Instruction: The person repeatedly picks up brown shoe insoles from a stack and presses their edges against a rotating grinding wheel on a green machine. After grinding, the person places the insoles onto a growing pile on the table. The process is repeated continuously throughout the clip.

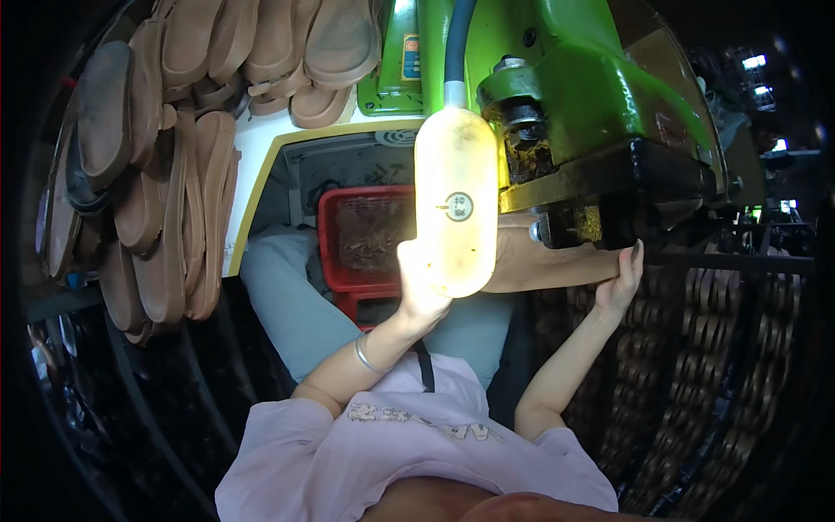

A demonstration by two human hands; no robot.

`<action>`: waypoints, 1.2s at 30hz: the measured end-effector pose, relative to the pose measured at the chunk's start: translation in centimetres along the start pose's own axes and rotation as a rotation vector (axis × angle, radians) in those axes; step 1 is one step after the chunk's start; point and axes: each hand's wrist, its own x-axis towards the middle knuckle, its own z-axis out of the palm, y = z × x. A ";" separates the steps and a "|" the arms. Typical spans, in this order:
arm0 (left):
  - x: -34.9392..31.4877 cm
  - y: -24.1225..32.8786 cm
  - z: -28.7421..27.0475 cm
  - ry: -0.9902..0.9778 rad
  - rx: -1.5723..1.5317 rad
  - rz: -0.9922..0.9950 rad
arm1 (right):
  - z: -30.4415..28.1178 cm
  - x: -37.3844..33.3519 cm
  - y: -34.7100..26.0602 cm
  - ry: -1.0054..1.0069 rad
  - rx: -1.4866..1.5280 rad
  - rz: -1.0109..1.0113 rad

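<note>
A long brown shoe sole (557,266) lies crosswise under the head of a green machine (600,96). My right hand (622,277) is closed around the sole's right end, with a thumb showing at its edge. My left hand (423,283) is level with the sole's left part, behind a glowing oval lamp (457,165). The lamp and its glare hide most of that hand's fingers and the sole's left end, so its grip cannot be made out. The machine's dark lower block (600,191) sits just above the sole.
Stacks of brown soles (187,191) crowd the white, yellow-edged table (261,161) on the left. A red basket (326,244) with brown scraps stands below, by my knees. The lamp hangs on a grey flexible neck (457,43). Racks of brown soles (722,348) fill the right.
</note>
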 end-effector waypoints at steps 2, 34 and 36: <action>0.8 0.7 1.2 0.024 -0.048 -0.042 | -0.1 -0.5 -0.1 0.052 0.008 -0.008; -4.1 13.5 -15.6 0.292 0.198 -0.093 | 17.4 -6.0 1.5 -0.364 -0.134 0.081; -5.1 13.4 -16.8 0.276 0.247 -0.103 | 18.1 -6.0 1.3 -0.455 -0.176 0.049</action>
